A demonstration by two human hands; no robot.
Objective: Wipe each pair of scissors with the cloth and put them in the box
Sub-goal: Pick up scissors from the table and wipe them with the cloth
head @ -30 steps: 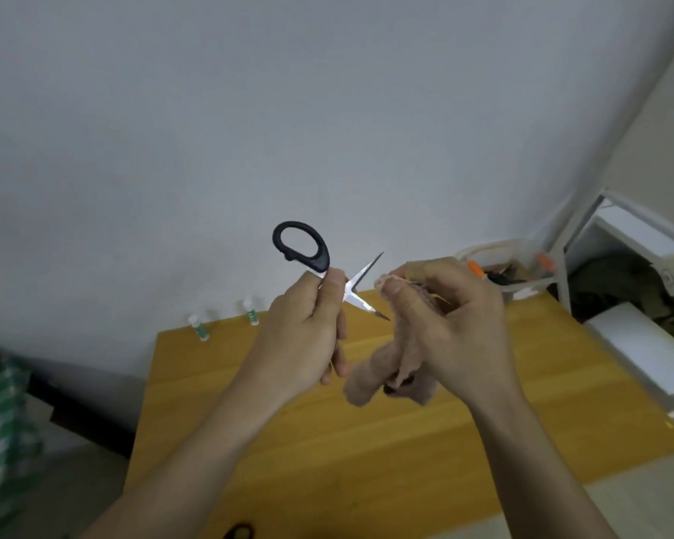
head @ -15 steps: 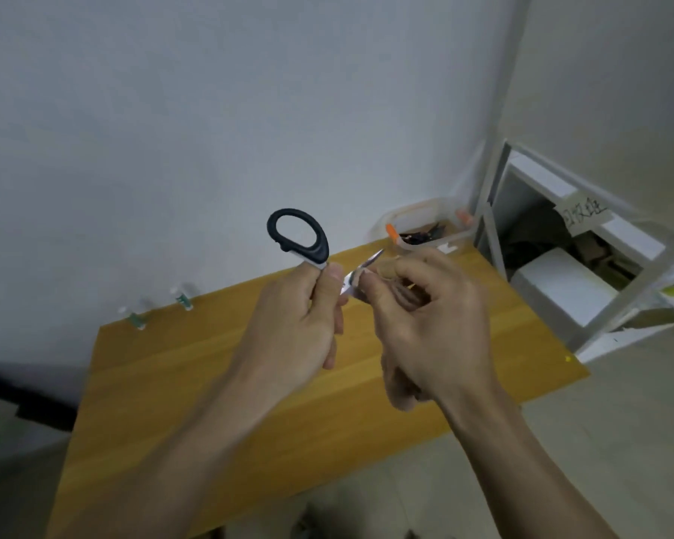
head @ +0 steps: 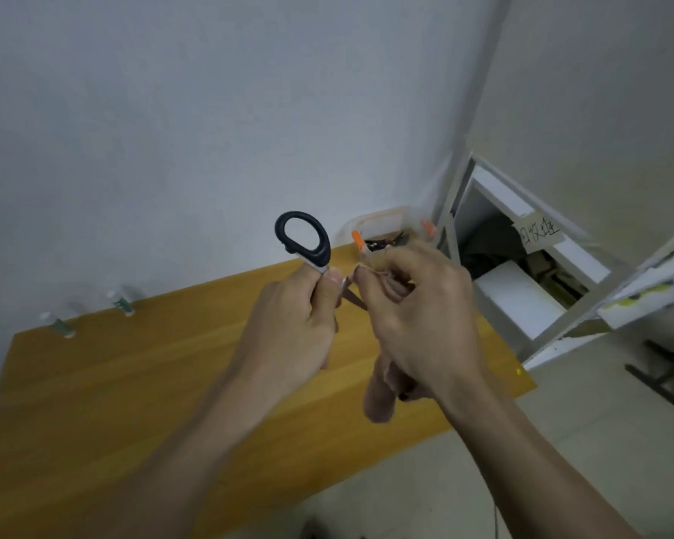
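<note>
Black-handled scissors (head: 303, 238) are being held above the desk (head: 141, 383), handle loop pointing up-left, blades running down-right w/ tips hidden. Left hand (head: 292, 328) is gripping them below the loop, fingers curled. Right hand (head: 417, 317) is pinching the cloth (head: 380, 398) around the blades. Clear box (head: 386, 223) is sitting at the desk's far corner.
</note>
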